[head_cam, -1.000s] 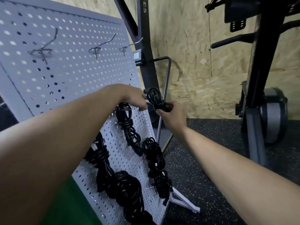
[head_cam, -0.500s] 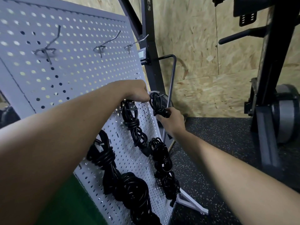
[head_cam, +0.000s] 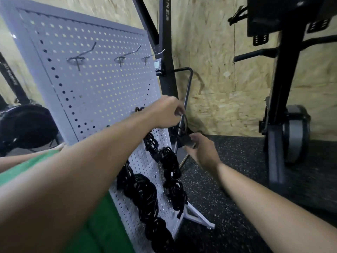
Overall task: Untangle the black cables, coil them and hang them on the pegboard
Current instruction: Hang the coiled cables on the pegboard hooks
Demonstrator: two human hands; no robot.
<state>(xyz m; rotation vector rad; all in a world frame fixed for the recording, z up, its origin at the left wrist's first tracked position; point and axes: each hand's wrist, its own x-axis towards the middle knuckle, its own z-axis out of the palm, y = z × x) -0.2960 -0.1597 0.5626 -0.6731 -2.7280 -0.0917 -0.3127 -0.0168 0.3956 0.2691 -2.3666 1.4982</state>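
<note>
While the left hand (head_cam: 166,112) is up at the right edge of the pegboard (head_cam: 94,88), its fingers are curled down over the top of a black cable coil (head_cam: 182,125), and as far as I can make out through the blur it's pinching that coil right there. The coil hangs off the board's right edge, about halfway up, with its lower end dangling just above the right hand (head_cam: 202,150). That hand is relaxed, fingers loosely spread with the thumb underneath, right at the coil's bottom end, but honestly I can't tell if it's touching it. The board itself is grey, leaning back, standing on a white foot (head_cam: 198,218) on the speckled black floor (head_cam: 228,179). Lower down on the board there's a bunch of hung coils (head_cam: 170,161) already in place, stacked in two rough columns toward the near bottom corner, some overlapping each other. Up near the top are three bare metal hooks (head_cam: 125,55) in a row. Behind the board's far right edge a black upright post (head_cam: 166,42) runs up, and the wall (head_cam: 209,52) back there is chipboard. Over on the right stands a black exercise machine (head_cam: 284,106), well apart from the board. Something green (head_cam: 102,225) sits near left, below the left forearm.
</note>
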